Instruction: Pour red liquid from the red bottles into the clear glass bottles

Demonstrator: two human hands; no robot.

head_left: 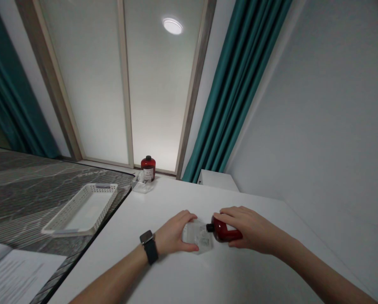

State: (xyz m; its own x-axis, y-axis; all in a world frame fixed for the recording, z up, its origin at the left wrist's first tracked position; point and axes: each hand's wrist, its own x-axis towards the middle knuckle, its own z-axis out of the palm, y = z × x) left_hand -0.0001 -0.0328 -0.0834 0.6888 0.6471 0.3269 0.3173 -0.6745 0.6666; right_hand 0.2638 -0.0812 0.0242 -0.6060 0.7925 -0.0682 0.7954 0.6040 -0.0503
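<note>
A clear box [199, 237] is gripped on the desk [166, 276] by the left hand [176, 233], apparently for steadiness; a red bottle [223, 232] is gripped by the right hand [251, 229], tipped sideways toward the box.

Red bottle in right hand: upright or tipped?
Tipped. The red bottle lies roughly sideways in the right hand, its black top pointing toward the clear container in the left hand.
</note>
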